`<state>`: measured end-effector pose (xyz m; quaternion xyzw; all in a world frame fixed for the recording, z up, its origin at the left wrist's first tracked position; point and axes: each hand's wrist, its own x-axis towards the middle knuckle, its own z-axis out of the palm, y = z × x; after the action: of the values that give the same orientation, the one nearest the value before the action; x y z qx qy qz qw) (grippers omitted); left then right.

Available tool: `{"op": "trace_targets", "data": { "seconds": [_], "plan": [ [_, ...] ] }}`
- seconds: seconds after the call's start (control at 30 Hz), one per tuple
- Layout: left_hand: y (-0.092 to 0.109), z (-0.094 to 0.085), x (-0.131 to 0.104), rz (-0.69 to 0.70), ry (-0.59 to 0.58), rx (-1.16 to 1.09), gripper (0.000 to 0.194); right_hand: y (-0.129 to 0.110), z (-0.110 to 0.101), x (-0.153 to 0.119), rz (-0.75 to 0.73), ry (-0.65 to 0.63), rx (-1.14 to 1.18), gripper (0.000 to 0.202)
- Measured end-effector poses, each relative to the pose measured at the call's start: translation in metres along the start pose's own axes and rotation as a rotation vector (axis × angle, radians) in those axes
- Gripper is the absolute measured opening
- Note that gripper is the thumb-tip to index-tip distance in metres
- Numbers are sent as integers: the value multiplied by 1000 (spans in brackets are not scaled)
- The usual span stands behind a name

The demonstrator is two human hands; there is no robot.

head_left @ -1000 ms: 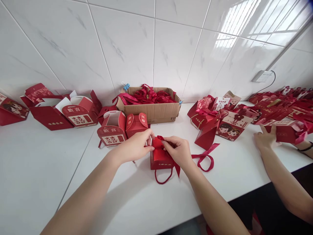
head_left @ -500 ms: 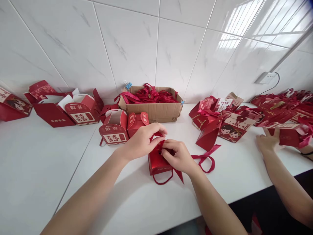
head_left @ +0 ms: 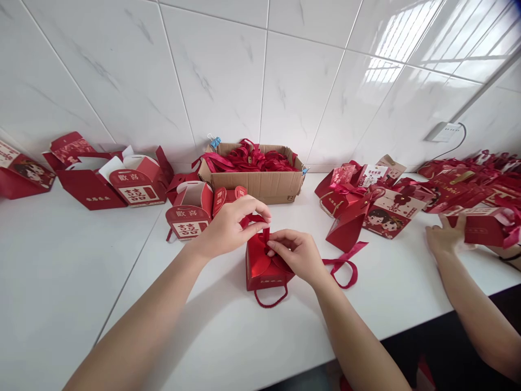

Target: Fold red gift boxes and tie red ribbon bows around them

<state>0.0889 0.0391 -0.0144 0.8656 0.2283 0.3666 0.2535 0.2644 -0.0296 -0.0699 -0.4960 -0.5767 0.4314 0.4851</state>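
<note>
A red gift box with a rope handle rests on the white table in front of me. Above its top, my left hand pinches a red ribbon and holds it up from the box. My right hand is closed on the ribbon low down at the top of the box, its fingertips by the ribbon's base. That hand covers the right part of the box. A loose loop of ribbon lies on the table to the right of my right hand.
A cardboard box full of red ribbons stands against the tiled wall. Red gift boxes stand to the left, and more to the right. At far right, a co-worker's hand touches a ribboned red box.
My left hand has shifted slightly left and up, drawing the ribbon up straighter. The ribbon tail that hung over the box's front right has gone from sight.
</note>
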Motion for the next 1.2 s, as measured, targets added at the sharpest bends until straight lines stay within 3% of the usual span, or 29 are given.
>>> {"op": "trace_targets", "data": {
  "seconds": [0.23,0.37,0.43,0.53,0.6,0.67,0.97,1.2],
  "plan": [
    [-5,19,3,97,103,169,10,0,3,-1,-27,-1,19,9],
    [-3,21,2,-108,206,313,13,5,5,0,-2,69,153,20],
    [-2,15,1,-259,135,215,17,5,4,0,-15,81,155,21],
    [0,4,-1,-404,-155,37,22,4,4,0,-33,85,129,16],
    [2,0,-2,-423,-322,-25,26,3,4,0,-30,86,125,14],
    [3,1,-1,-403,-386,-63,28,1,5,0,-23,98,120,13],
    [1,12,0,-365,-286,-105,13,-2,3,-1,32,190,72,15],
    [-4,17,-2,-304,-227,-37,8,2,6,-4,-102,324,-201,10]
  ]
}}
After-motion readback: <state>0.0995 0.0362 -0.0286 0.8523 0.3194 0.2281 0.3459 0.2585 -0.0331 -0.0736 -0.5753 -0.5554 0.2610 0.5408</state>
